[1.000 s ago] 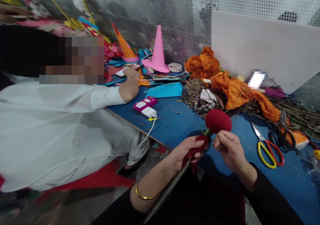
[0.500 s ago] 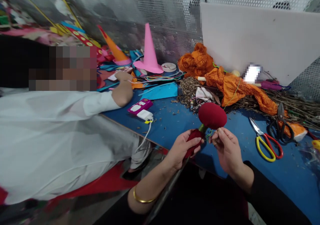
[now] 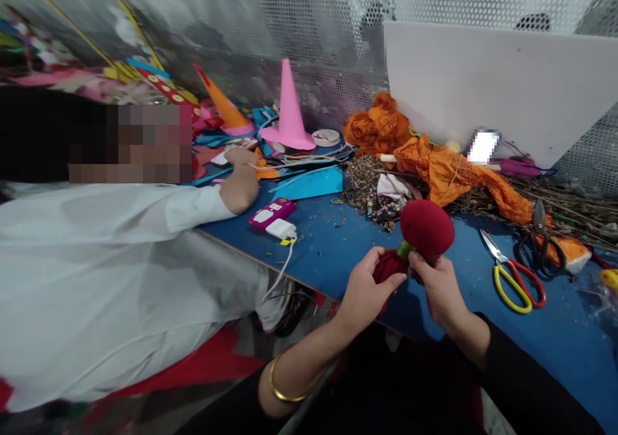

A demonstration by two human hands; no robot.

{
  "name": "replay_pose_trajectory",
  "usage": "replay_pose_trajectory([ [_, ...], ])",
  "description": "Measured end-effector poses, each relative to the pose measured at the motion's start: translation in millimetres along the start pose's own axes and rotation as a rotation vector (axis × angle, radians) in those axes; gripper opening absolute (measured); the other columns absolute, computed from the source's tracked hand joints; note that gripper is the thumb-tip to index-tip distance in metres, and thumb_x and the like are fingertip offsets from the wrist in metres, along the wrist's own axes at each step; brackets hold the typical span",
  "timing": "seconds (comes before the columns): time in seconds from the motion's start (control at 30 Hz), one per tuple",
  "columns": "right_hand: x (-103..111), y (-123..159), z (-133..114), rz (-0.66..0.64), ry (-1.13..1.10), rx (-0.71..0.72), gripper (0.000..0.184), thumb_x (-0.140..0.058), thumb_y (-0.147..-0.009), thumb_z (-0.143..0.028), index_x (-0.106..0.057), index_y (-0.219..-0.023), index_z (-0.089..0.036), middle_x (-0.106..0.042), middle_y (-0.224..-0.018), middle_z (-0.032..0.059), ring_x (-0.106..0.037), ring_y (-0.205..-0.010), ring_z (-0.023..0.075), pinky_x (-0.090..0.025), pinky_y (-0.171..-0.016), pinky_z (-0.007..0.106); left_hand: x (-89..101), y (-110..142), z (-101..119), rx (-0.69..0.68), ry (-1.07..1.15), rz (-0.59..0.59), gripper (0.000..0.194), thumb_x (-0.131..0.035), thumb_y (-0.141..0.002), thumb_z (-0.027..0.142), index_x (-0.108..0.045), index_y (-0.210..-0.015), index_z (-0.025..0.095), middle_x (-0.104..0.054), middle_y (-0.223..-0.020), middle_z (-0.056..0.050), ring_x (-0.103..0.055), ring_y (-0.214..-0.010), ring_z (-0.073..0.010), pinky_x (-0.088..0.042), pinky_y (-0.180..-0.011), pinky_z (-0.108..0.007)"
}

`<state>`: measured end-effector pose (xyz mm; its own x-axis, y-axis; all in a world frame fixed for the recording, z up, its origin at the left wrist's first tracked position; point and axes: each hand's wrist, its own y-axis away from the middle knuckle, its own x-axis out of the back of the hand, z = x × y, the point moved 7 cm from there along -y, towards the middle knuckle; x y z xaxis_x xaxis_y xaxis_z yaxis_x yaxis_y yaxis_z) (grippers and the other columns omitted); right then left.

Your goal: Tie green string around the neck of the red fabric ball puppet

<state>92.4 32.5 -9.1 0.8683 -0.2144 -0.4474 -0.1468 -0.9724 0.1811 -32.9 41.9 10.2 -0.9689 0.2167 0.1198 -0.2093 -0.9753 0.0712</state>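
Observation:
A round red cloth-covered ball [image 3: 427, 227] stands above a narrow neck wound with green thread [image 3: 403, 249]. Below that neck, gathered red cloth [image 3: 387, 266] runs down into my left hand [image 3: 364, 296], which is closed around it. My right hand [image 3: 440, 291] is closed just under the ball, its thumb pressed against the green winding; its other fingers are partly hidden behind the ball and neck. The stick below the cloth is mostly hidden by my left forearm. Red-and-yellow-handled scissors [image 3: 514, 277] lie right of my hands, beside black scissors [image 3: 541, 242].
Orange cloth [image 3: 429, 171] lies over dried stems [image 3: 487, 200] at the back. A pink cone hat [image 3: 290, 116] stands near blue sheets [image 3: 309, 183]. A purple box with a white cable [image 3: 273, 215] sits left. A co-worker in a white shirt [image 3: 120, 280] leans on the table there.
My right hand has moved in from beside the ball to the green-wound neck. The ball first shifted left, then back right. The stick under my left hand has gone mostly out of sight.

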Motion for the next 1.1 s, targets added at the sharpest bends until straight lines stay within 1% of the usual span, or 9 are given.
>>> replay_pose_trajectory([
  [0.17,3.1,-5.0,-7.9,-0.003,0.034,0.032,0.022,-0.081,-0.059,-0.029,-0.071,-0.073,-0.015,-0.066,-0.071,0.001,-0.053,-0.064,0.013,-0.043,-0.062,0.026,-4.9,-3.5,-9.0,0.05,-0.084,-0.123,0.032,-0.071,-0.071,0.032,-0.056,-0.095,0.016,-0.065,-0.083,-0.001,-0.059,-0.076,-0.0177,-0.047,-0.071,-0.028],
  [0.33,2.7,-5.9,-8.4,0.002,0.023,0.026,0.025,-0.083,-0.058,-0.029,-0.072,-0.076,-0.015,-0.069,-0.076,0.002,-0.058,-0.07,0.0155,-0.048,-0.07,0.03,-2.1,-3.0,-20.0,0.092,-0.046,-0.598,0.041,-0.065,-0.077,0.046,-0.063,-0.101,0.013,-0.069,-0.092,-0.007,-0.063,-0.084,-0.0231,-0.049,-0.08,-0.035],
  [0.37,2.3,-6.1,-8.0,-0.002,0.028,0.024,0.025,-0.083,-0.058,-0.03,-0.073,-0.077,-0.015,-0.07,-0.076,0.0019,-0.059,-0.071,0.0158,-0.049,-0.071,0.03,2.3,-4.2,-18.1,0.071,-0.068,-0.629,0.047,-0.069,-0.074,0.048,-0.063,-0.106,0.014,-0.069,-0.1,-0.008,-0.063,-0.093,-0.026,-0.048,-0.086,-0.038],
  [0.47,1.1,-7.2,-5.8,-0.031,0.038,0.014,0.026,-0.082,-0.06,-0.031,-0.074,-0.079,-0.016,-0.072,-0.078,0.0022,-0.062,-0.073,0.0168,-0.05,-0.072,0.03,17.3,-16.8,-0.1,-0.058,-0.157,-0.459,0.073,-0.074,-0.067,0.055,-0.055,-0.125,0.016,-0.058,-0.132,-0.015,-0.049,-0.125,-0.0329,-0.037,-0.106,-0.042],
  [0.57,2.5,-8.6,-3.9,-0.047,0.041,0.023,0.026,-0.081,-0.06,-0.029,-0.076,-0.082,-0.017,-0.074,-0.081,0.0032,-0.064,-0.076,0.0184,-0.051,-0.075,0.032,8.8,-24.5,23.8,-0.191,-0.252,-0.293,0.078,-0.064,-0.073,0.062,-0.049,-0.133,0.014,-0.052,-0.138,-0.018,-0.05,-0.125,-0.0335,-0.036,-0.106,-0.044],
  [0.67,6.1,-11.1,-3.0,-0.039,0.056,0.044,0.023,-0.08,-0.059,-0.025,-0.077,-0.08,-0.016,-0.074,-0.078,0.0029,-0.065,-0.075,0.0192,-0.051,-0.077,0.033,-15.6,-29.8,25.7,-0.171,-0.478,-0.242,0.068,-0.065,-0.073,0.061,-0.055,-0.121,0.014,-0.069,-0.108,-0.015,-0.064,-0.098,-0.0327,-0.047,-0.086,-0.04],
  [0.77,9.8,-14.1,-1.6,-0.019,0.035,0.038,0.02,-0.08,-0.056,-0.024,-0.077,-0.074,-0.016,-0.073,-0.071,0.0018,-0.064,-0.074,0.0196,-0.05,-0.075,0.033,-28.6,-33.8,14.3,-0.132,-0.501,-0.219,0.057,-0.061,-0.077,0.06,-0.058,-0.109,0.013,-0.07,-0.083,-0.009,-0.066,-0.078,-0.0283,-0.048,-0.072,-0.034],
  [0.9,10.6,-16.1,1.2,-0.014,-0.012,0.024,0.021,-0.081,-0.057,-0.026,-0.076,-0.075,-0.017,-0.073,-0.075,0.0015,-0.063,-0.072,0.0178,-0.05,-0.074,0.032,-28.2,-31.3,1.6,-0.134,-0.249,-0.275,0.04,-0.062,-0.078,0.047,-0.059,-0.1,0.014,-0.07,-0.087,-0.005,-0.064,-0.081,-0.0226,-0.048,-0.075,-0.03],
  [1.1,7.4,-14.1,13.0,-0.014,-0.018,-0.056,0.025,-0.083,-0.055,-0.029,-0.076,-0.076,-0.017,-0.072,-0.073,0.0011,-0.061,-0.068,0.0159,-0.049,-0.067,0.029,-22.5,-19.2,-23.2,0.153,-0.239,-0.382,0.011,-0.051,-0.075,0.025,-0.055,-0.071,0.016,-0.059,-0.053,0.002,-0.053,-0.048,-0.0137,-0.041,-0.05,-0.023],
])
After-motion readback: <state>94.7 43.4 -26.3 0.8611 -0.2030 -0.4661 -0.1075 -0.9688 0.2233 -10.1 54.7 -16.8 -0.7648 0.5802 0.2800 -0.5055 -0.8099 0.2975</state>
